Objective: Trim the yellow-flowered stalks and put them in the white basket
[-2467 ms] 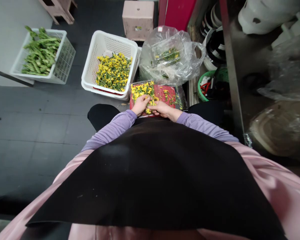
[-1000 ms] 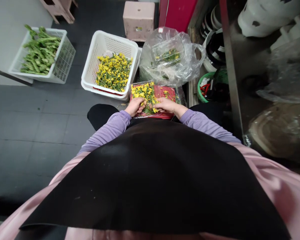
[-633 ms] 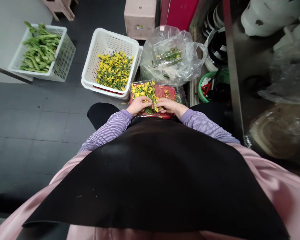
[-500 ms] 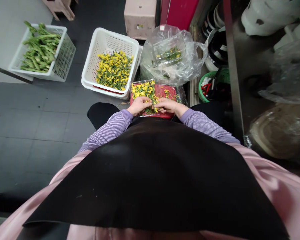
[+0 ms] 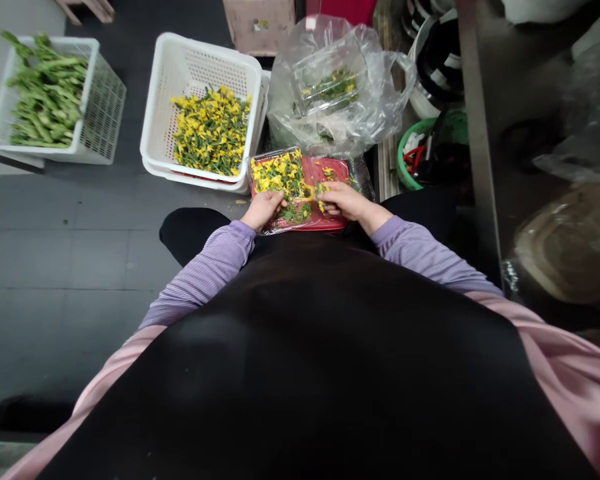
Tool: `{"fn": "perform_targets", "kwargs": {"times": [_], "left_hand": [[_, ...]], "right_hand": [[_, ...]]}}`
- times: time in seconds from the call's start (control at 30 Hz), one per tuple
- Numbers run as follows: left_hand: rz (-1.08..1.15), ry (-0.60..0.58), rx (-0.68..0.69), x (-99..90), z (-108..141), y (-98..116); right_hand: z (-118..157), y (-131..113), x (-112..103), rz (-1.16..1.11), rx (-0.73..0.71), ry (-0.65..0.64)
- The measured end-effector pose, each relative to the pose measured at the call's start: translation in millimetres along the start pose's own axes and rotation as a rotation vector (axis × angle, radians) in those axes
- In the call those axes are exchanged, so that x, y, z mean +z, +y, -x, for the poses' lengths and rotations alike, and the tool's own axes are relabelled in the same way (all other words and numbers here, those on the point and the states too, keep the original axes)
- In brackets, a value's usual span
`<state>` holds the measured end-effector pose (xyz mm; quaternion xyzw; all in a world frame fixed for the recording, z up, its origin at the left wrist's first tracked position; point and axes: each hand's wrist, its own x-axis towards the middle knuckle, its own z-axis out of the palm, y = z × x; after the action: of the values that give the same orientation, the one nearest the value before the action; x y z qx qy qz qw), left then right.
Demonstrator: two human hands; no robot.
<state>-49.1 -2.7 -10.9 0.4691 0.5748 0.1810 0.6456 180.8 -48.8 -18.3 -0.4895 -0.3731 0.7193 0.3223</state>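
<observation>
A clear plastic box with yellow flowers [image 5: 279, 172] on green stems lies over a red tray [image 5: 305, 223] close to my lap. My left hand [image 5: 264, 211] is closed at the near left edge of the box, its fingertips curled by the flowers. What those fingers hold, if anything, is hidden. Over the right half of the red tray, my right hand [image 5: 347, 201] pinches a few yellow flowers [image 5: 322, 192] with green stems. Between the hands lie loose green sprigs [image 5: 297, 213]. More small flowers [image 5: 330, 174] are scattered on the tray beyond my right hand.
A white basket [image 5: 153, 110] of yellow flowers stands ahead left. Farther left is another white basket [image 5: 105, 100] with thick green stalks. Straight ahead sits a clear plastic bag [image 5: 380, 110] with a clear box [image 5: 325, 83] on it. A green basket [image 5: 405, 163] and metal bench edge [image 5: 475, 100] are right.
My hands have moved apart; the right has drawn away rightward with flowers in its fingers, and the left has shifted left. The view has tilted slightly.
</observation>
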Motion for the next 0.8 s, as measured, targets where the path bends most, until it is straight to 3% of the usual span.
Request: {"fn": "perform_targets", "kwargs": {"times": [0.13, 0.27, 0.57, 0.8], "left_hand": [[0.185, -0.042, -0.051, 0.7, -0.1, 5.4], [0.353, -0.066, -0.048, 8.4, 4.1, 21.6], [0.021, -0.002, 0.268, 41.1, 6.3, 25.2], [-0.042, -0.019, 0.400, 46.1, 4.5, 16.7]], "right_hand": [[17.9, 9.9, -15.1, -0.177, -0.002, -0.015], [20.7, 9.6, -9.6, -0.252, 0.002, 0.004], [-14.1, -0.8, 44.3, 0.102, -0.155, 0.165], [-12.6, 3.3, 40.4, 0.270, -0.276, 0.227]]}}
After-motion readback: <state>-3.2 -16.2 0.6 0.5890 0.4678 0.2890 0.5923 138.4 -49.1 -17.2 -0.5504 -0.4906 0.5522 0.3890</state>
